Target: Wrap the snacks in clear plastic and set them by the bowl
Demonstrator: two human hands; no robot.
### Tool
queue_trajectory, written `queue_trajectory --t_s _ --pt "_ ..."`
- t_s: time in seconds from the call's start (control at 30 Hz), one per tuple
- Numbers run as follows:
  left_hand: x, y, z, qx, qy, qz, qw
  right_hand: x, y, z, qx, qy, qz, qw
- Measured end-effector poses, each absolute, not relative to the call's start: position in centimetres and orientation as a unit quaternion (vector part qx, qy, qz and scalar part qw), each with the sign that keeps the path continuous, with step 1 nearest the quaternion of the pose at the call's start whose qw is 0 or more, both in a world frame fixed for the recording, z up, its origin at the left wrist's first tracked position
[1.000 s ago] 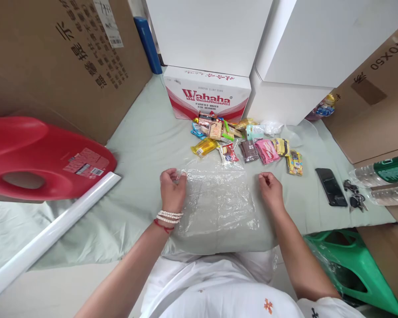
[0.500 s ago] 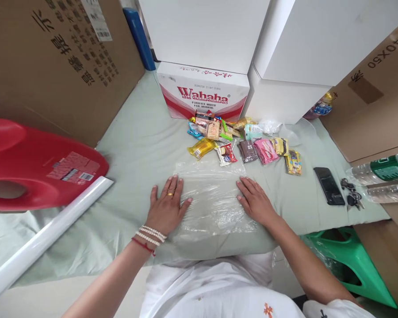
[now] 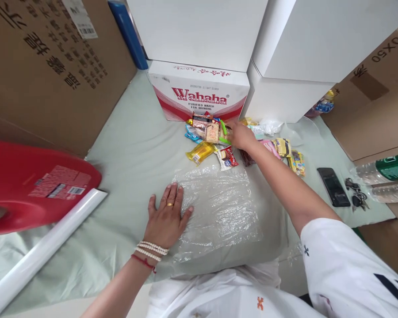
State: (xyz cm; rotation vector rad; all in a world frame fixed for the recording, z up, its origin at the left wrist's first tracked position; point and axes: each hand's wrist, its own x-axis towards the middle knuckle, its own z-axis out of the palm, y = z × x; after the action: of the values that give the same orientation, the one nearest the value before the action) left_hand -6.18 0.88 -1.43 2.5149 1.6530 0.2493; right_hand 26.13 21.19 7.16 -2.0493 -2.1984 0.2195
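A clear plastic bag (image 3: 222, 207) lies flat on the green cloth in front of me. My left hand (image 3: 167, 212) rests flat with fingers spread on the bag's left edge. My right hand (image 3: 240, 134) reaches into the pile of wrapped snacks, touching a green-edged packet (image 3: 223, 131); its fingertips are partly hidden among the packets. Beside it are a pinkish biscuit packet (image 3: 212, 132), a yellow packet (image 3: 201, 153) and a red and white packet (image 3: 227, 157). A pink packet (image 3: 271, 149) and small yellow packets (image 3: 296, 162) lie to the right, partly behind my forearm.
A Wahaha water carton (image 3: 199, 95) stands behind the snacks. On the left are a red jug (image 3: 63, 176) and a long white roll (image 3: 49, 247). A phone (image 3: 333, 187), keys (image 3: 357, 194) and plastic bottles (image 3: 393, 170) lie at the right. Large cardboard boxes flank both sides.
My right hand has left the plastic bag's right side and moved forward to the snack pile. My left hand stays on the bag. The view has shifted slightly.
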Motion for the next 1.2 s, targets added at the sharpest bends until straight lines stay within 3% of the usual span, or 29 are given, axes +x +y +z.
queue_trajectory --t_s 0.13,0.37,0.7,1.03,1.2 --pt "-6.1 0.9 -1.3 0.830 0.547 0.089 0.064 25.7 23.9 7.3 -0.678 -0.730 0.080 0.007" --pt "-6.1 0.9 -1.2 0.830 0.544 0.105 0.071 26.5 24.8 8.2 -0.760 -0.646 0.001 0.076" --pt "-6.1 0.8 -1.3 0.831 0.542 0.107 0.067 23.5 26.6 7.6 -0.760 -0.632 0.151 0.020" --pt "-6.1 0.8 -1.4 0.832 0.542 0.103 0.052 24.7 21.9 6.5 -0.781 -0.621 0.068 0.019" --pt "-6.2 0.8 -1.4 0.832 0.544 0.102 0.049 24.2 20.2 5.9 -0.775 -0.630 0.049 -0.024"
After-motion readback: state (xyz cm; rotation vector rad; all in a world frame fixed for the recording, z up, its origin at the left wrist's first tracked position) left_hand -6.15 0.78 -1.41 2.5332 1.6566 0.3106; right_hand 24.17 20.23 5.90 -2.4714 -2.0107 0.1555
